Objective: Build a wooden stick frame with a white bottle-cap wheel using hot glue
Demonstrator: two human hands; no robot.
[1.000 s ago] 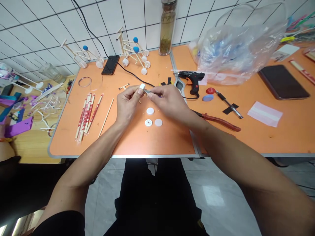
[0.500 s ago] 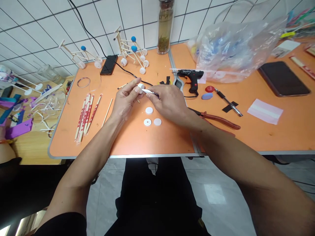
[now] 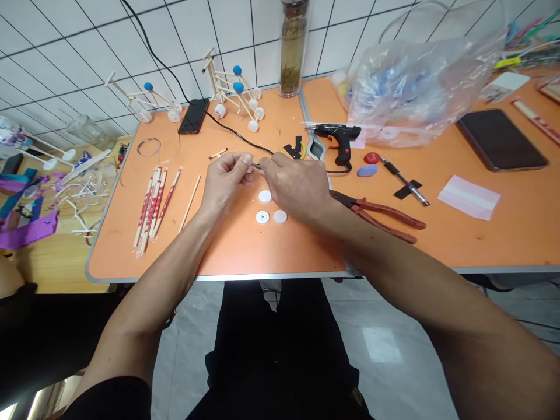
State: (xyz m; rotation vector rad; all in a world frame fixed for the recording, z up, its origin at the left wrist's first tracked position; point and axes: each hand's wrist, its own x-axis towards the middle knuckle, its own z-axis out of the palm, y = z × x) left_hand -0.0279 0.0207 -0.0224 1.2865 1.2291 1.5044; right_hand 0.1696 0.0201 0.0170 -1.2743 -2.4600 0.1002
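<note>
- The orange folding surface (image 3: 245, 251) fills the middle of the frame, with a white tiled wall (image 3: 65, 52) beyond it and a wooden table (image 3: 56, 271) at the lower left, heaped with white and purple craft scraps.
- Along the far edge stand a glass bottle of tea (image 3: 293, 52) and two stick-built wheeled models (image 3: 231, 93) with blue balls, a third such model (image 3: 140, 96) further left. A smartphone (image 3: 193, 115) lies beside them, and a black cable (image 3: 231, 131) runs across towards the hands.
- At the right lie a clear plastic bag (image 3: 415, 87), a black glue gun (image 3: 336, 135), red-handled pliers (image 3: 389, 219) and a dark tablet (image 3: 501, 140).
- Left of the hands are paper-wrapped chopsticks (image 3: 151, 213), one bare wooden stick (image 3: 189, 204) beside them.
- Both forearms reach in from the bottom of the frame, and the hands meet just above the centre of the surface, nearly touching.
- The left hand (image 3: 225, 178) is closed in a fingertip pinch; whatever it grips is mostly hidden by the fingers.
- The right hand (image 3: 295, 186) is curled narrow around a thin shaft (image 3: 256, 166), only a short piece of which shows between the two hands.
- Three small white discs (image 3: 265, 196) lie just below the hands, not touched; one has a red-marked centre hole (image 3: 262, 217).
</note>
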